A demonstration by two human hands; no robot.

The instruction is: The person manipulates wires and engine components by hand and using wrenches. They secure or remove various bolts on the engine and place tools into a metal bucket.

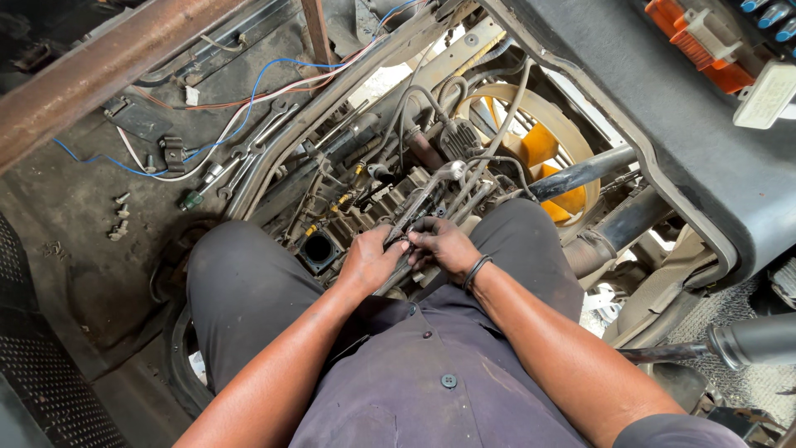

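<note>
Hands meet over the engine (365,217): your left hand (370,259) and right hand (444,246) both grip that long wrench (421,202), fingers closed tight.

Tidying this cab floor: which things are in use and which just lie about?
In use: left hand and right hand on the long wrench over the engine.
Lying about: spanners, loose bolts, blue wire.
</note>
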